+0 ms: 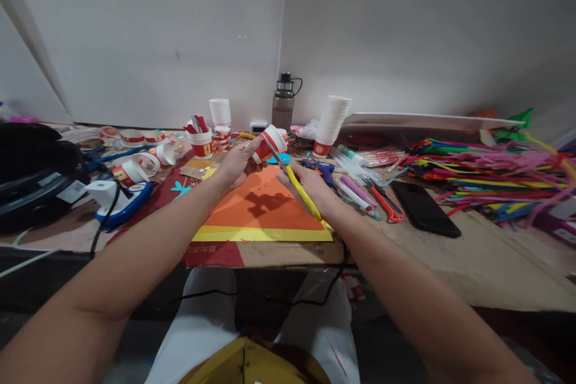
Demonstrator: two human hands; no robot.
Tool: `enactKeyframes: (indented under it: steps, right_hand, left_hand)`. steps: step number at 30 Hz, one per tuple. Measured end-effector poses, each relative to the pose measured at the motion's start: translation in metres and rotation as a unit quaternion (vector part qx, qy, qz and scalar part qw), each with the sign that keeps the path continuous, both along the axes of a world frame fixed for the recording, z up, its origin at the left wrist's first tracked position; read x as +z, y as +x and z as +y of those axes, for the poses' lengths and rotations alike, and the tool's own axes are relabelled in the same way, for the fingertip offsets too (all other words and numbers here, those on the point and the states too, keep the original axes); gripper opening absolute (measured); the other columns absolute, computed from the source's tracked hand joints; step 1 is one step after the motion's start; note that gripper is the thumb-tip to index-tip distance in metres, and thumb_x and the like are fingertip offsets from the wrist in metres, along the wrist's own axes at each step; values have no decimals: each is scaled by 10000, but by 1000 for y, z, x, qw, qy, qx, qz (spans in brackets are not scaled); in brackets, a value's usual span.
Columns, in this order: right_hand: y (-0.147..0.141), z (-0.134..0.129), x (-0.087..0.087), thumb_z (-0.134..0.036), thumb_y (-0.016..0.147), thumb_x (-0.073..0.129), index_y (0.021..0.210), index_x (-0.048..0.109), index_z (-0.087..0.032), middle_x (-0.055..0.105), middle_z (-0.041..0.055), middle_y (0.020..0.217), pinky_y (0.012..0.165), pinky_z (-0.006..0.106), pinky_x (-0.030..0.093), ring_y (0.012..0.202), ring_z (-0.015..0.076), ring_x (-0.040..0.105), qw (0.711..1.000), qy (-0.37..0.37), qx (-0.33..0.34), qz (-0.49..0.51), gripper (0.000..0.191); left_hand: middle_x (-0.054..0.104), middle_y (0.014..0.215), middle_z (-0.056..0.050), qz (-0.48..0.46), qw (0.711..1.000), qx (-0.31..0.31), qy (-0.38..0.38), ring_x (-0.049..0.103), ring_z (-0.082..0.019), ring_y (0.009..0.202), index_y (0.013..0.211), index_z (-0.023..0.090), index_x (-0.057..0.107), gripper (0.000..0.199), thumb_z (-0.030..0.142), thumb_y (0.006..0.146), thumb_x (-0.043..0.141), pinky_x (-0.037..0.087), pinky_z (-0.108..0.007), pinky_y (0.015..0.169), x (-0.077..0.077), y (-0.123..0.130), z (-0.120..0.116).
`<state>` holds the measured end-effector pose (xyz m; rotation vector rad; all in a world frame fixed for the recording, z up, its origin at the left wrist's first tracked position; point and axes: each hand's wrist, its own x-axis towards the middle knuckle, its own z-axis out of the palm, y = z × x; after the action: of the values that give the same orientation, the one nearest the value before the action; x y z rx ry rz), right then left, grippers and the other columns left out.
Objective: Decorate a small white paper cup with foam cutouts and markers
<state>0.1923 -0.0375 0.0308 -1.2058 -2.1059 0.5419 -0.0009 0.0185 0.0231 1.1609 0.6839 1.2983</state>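
A red and white paper cup (273, 140) lies tilted in the grip of my left hand (240, 162), its rim turned up and to the right. My right hand (310, 183) is closed around yellow-handled scissors (302, 191). Their metal blades reach up to the side of the cup; whether they bite into the paper I cannot tell. Under both hands lie orange sheets (229, 207) on top of yellow sheets (265, 234), with the hands' shadow on the orange. A piece of blue paper (279, 158) shows just behind the blades.
Stacked paper cups (333, 123) and a dark bottle (283, 105) stand at the back. On the right are a glue gun (320, 171), a red-orange cutter (387, 204), a phone (425, 209) and colourful pipe cleaners (486, 177). Cut cups (130, 172) and a blue-white power strip (128, 204) lie left.
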Motion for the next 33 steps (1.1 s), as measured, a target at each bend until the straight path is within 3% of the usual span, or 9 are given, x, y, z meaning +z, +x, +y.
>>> enactKeyframes:
  steps: [13, 25, 33]
  right_hand:
    - [-4, -4, -1, -498, 869, 497, 736, 469, -212, 486, -23, 645, 575, 244, 316, 602, 124, 437, 999, 9, -33, -3, 317]
    - [-2, -1, -5, -493, 861, 509, 786, 475, -212, 526, -14, 709, 634, 246, 354, 665, 138, 474, 1000, 5, -18, -7, 293]
    - [-4, 5, -5, -522, 870, 480, 778, 499, -200, 520, -15, 700, 647, 257, 352, 662, 130, 463, 1000, 4, -22, -9, 335]
  left_hand:
    - [661, 709, -38, 38, 998, 27, 45, 632, -130, 594, 900, 147, 616, 456, 531, 694, 751, 398, -201, 441, 8, -3, -3]
    - [621, 679, -19, 124, 984, 53, 113, 585, -114, 557, 1044, 147, 638, 444, 498, 776, 688, 412, -208, 465, 9, -8, -1]
    - [603, 620, -22, 152, 982, 39, 104, 578, -114, 533, 890, 138, 643, 373, 497, 791, 671, 416, -207, 464, 0, -8, 8]
